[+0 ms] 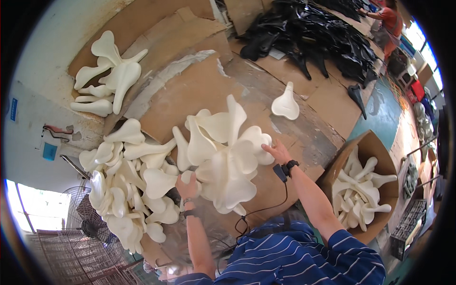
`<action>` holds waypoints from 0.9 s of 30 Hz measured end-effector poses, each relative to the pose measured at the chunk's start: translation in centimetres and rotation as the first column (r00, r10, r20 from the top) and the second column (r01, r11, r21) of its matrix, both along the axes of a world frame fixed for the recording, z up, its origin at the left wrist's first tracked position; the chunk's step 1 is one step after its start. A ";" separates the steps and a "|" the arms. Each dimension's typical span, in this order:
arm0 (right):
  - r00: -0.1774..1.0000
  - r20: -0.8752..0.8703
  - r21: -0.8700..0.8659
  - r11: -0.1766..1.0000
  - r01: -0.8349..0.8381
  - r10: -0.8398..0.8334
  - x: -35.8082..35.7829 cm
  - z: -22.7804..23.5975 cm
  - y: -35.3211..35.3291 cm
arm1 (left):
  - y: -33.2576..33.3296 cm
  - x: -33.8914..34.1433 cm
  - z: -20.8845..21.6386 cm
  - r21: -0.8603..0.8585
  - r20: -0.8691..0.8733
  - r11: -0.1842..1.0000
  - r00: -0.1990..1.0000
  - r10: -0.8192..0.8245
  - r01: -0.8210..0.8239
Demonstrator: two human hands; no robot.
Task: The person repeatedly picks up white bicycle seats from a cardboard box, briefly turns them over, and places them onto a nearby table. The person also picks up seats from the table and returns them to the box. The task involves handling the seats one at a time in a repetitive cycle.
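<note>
Hands, left and right, grip opposite sides of a bunch of cream moulded-foam saddle pads, steadying it above the cardboard-covered surface.

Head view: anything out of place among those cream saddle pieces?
One cream saddle piece lies alone on the cardboard, apart from the bundle both hands grip: left hand, right hand. The cardboard's surface is torn, pale patches showing.

Open room: bare cardboard beyond the white saddle armful, up to a lone saddle.
Left side: blocked by the white saddle heap.
Right side: open box stands close.
Far end: black saddle pile bars the way.
</note>
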State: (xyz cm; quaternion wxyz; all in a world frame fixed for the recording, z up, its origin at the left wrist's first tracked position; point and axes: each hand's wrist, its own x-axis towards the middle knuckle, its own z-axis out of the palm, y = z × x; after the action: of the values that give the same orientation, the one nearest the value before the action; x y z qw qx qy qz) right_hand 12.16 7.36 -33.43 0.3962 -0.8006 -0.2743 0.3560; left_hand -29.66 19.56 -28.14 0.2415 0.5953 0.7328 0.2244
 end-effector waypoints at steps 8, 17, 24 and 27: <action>0.739 -0.674 0.086 0.994 0.065 0.010 -0.4 1.3 2.3 | 0.7 -0.6 -1.0 -0.192 -0.164 0.979 0.986 0.034 -0.066; 0.622 -0.782 0.212 0.958 0.194 0.048 -4.7 1.3 -5.7 | -3.6 -12.8 -8.2 -0.370 -0.319 0.929 0.939 -0.129 0.002; 0.602 -0.798 0.208 0.944 0.256 0.013 -5.6 -0.6 -8.9 | -6.2 -13.5 -6.1 -0.542 0.449 0.815 0.890 0.076 0.204; 0.559 -0.829 0.176 0.950 0.259 0.002 -6.4 -1.3 -9.4 | -10.2 -7.2 -6.6 -0.491 0.867 0.837 0.224 0.445 0.240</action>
State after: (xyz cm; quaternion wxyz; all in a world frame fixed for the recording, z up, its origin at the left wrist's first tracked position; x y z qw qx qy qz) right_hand 5.74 -2.07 -34.71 0.6113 -0.4972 -0.0462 0.6140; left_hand -36.89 9.33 -34.72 0.7793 0.1787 0.4904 0.3468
